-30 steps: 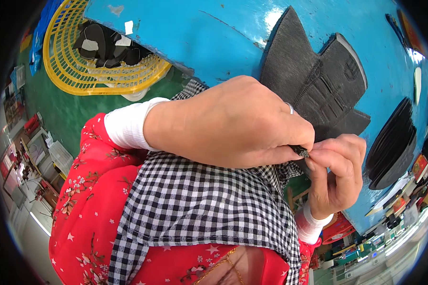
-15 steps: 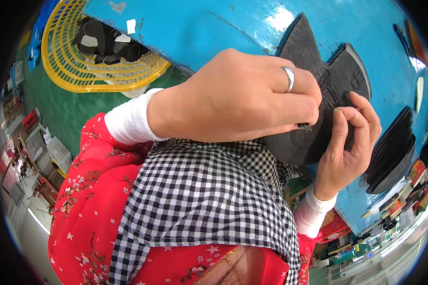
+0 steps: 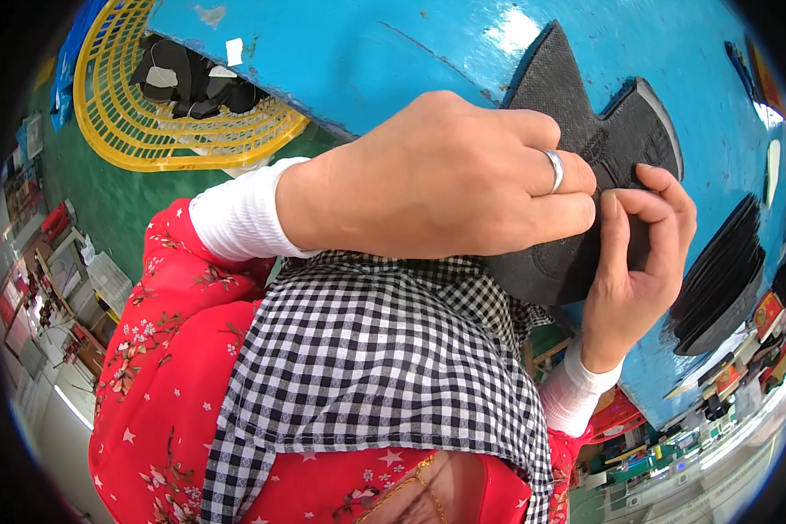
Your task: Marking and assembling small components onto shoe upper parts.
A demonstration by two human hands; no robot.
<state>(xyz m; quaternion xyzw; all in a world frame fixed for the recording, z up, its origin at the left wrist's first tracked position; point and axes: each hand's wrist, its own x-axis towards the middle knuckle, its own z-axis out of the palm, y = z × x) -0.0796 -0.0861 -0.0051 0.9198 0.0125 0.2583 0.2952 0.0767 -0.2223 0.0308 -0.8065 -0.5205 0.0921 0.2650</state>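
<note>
A stack of black, textured cut pieces (image 3: 557,83), with a tall pointed end and a notched side, lies at the blue table's near edge. Over its middle both my hands meet, fingertips almost touching. My left hand (image 3: 450,179), with a silver ring, is closed, its fingers curled downward; its thumb and whatever it pinches are hidden beneath it. Thumb and index finger of my right hand (image 3: 642,253) are pinched together against the black pieces, the other fingers bent; what lies between them is too hidden to name.
Right of my right hand, a fanned pile of black pieces (image 3: 720,275) rests on the blue table (image 3: 358,65). A yellow plastic basket (image 3: 148,157) with black scraps stands at the far left, beside the table's edge. A white scrap (image 3: 234,51) lies near that edge.
My left hand has shifted slightly right, and its fingers now meet my right fingertips. A small dark bit visible under its fingertips before is now covered. My right hand has barely moved.
</note>
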